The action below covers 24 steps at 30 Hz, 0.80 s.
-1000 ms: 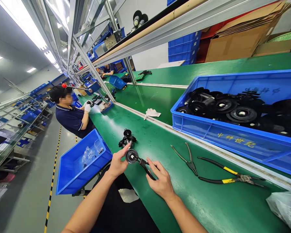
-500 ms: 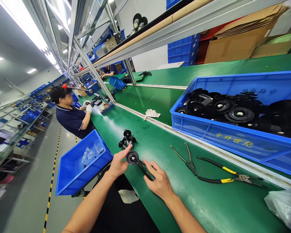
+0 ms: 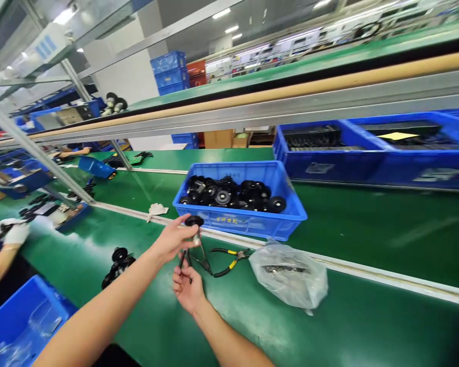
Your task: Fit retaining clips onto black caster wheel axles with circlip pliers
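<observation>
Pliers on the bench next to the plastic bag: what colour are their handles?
Black handles with yellow bands, shown best in the head view.

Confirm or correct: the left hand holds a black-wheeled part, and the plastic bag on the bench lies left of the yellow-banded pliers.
No: the head view shows the plastic bag right of the yellow-banded pliers. The left hand does hold the part.

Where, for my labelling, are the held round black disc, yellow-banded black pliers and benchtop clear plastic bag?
Held round black disc (image 3: 194,220): head view, middle.
Yellow-banded black pliers (image 3: 233,264): head view, yellow handle band.
Benchtop clear plastic bag (image 3: 294,285): head view, middle.
</observation>
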Available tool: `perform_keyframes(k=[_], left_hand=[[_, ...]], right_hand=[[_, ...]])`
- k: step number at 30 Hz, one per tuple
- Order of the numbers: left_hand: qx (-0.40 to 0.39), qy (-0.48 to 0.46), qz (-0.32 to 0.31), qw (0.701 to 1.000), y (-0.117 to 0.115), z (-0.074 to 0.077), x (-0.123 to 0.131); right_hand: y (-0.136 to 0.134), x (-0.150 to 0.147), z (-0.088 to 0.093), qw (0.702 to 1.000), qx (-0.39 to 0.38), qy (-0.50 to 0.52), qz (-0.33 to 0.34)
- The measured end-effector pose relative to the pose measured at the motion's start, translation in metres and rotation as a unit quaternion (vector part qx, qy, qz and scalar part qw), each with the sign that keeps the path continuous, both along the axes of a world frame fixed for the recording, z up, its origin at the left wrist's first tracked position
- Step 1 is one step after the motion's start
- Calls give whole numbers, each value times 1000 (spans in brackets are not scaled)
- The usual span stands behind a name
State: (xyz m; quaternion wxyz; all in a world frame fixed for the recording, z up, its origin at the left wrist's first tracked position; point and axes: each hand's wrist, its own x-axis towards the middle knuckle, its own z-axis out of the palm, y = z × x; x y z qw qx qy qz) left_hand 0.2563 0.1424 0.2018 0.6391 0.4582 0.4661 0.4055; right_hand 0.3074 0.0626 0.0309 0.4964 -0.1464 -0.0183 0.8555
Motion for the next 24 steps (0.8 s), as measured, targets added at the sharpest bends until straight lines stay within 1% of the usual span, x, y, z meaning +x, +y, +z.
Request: perform_keyframes(k=[1,2,3,4,5,6,7,8,9,10,11,12,13,14,15,16,17,18,20,22,24], left_hand=[[18,-27,1,999,18,8,25],[40,-49,16,998,34,15,48],[66,-56,29,996,45,19,68],[97,-46,44,993,52,21,86],[136,-23,55,989,53,20,101],[180,12,54,982,49,17,113],[224,51,37,973,40,11,124],[265,88,0,960,28,3,134],[299,120,-58,945,13,-7,143],[323,142,-131,927,-2,-18,152],[342,157,-209,903,-15,-30,162],[367,177,-272,871,-27,-42,172],[398,213,-315,835,-35,-54,184],[428,263,-343,794,-40,-65,196],[451,315,-355,756,-41,-74,208],[465,359,-358,726,-40,-83,219],[470,392,-357,706,-37,-89,229],[470,410,-356,696,-32,-95,238],[471,417,-356,690,-24,-103,249],[485,418,-357,680,-18,-109,254],[500,413,-349,676,-18,-115,255]], right_hand=[[0,-1,0,1000,-7,6,7],[-2,-2,-1,1000,-11,9,15],[-3,-4,-2,1000,-13,8,20],[-4,-7,-4,1000,-16,11,23],[-5,-9,-6,999,-19,14,23],[-5,-12,-8,999,-21,16,20],[-4,-14,-10,999,-23,18,17],[-3,-16,-12,999,-23,18,14],[-2,-17,-13,1000,-22,19,13],[0,-18,-15,1000,-18,19,15],[2,-18,-16,1000,-13,19,20],[4,-17,-17,999,-6,19,27],[6,-16,-18,999,1,18,38],[8,-14,-19,998,9,18,52],[9,-11,-20,997,16,17,67],[10,-9,-21,996,22,18,80],[10,-7,-21,995,27,19,91],[10,-5,-22,995,30,22,97],[8,-3,-22,994,33,29,97],[6,-3,-23,994,33,33,94],[4,-5,-24,995,31,34,93]])
